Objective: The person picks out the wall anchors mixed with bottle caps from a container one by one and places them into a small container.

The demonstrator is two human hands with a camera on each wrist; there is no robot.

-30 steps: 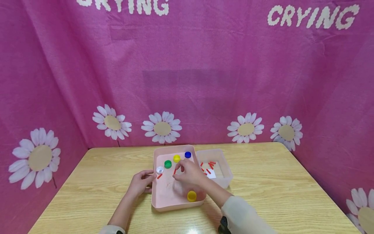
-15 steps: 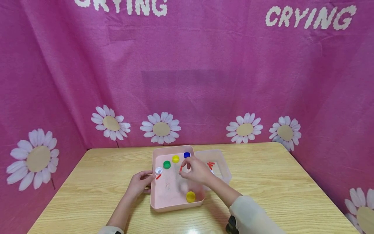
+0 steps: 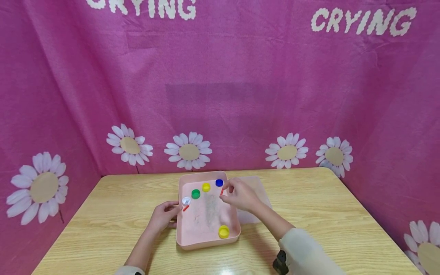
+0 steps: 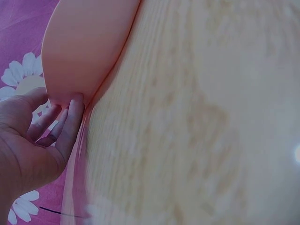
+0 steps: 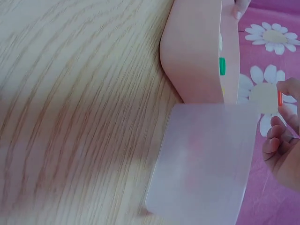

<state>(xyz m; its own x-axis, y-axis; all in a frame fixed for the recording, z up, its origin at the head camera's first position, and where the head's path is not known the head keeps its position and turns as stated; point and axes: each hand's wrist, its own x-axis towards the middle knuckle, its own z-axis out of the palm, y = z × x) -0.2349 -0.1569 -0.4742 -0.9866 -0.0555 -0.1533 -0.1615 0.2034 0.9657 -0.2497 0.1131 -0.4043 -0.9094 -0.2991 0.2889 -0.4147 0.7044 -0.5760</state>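
My right hand [image 3: 242, 196] pinches a small red stick [image 3: 221, 191] by its two ends, between thumb and finger, above the right side of the pink tray [image 3: 192, 235]. In the right wrist view the red stick [image 5: 280, 97] stands out against the curtain. My left hand [image 3: 164, 217] holds the tray's left side, thumb at the rim and fingers on the outer wall. Inside the tray, a white cap [image 3: 186, 201], a green cap [image 3: 195, 194], a yellow cap [image 3: 206, 187] and a blue cap [image 3: 219, 183] form a slanted row. Another red stick [image 3: 186, 208] lies beside the white cap.
A larger yellow cap [image 3: 224, 232] lies in the tray's near right corner. Against the tray's right side stands a translucent box [image 3: 262, 191], partly covered by my right hand. The wooden table [image 3: 309, 214] backs onto a pink curtain [image 3: 223, 114].
My right hand has moved right with the red stick, from mid-tray to the tray's right side, and now hides the sticks in the translucent box. The left hand stays on the tray.
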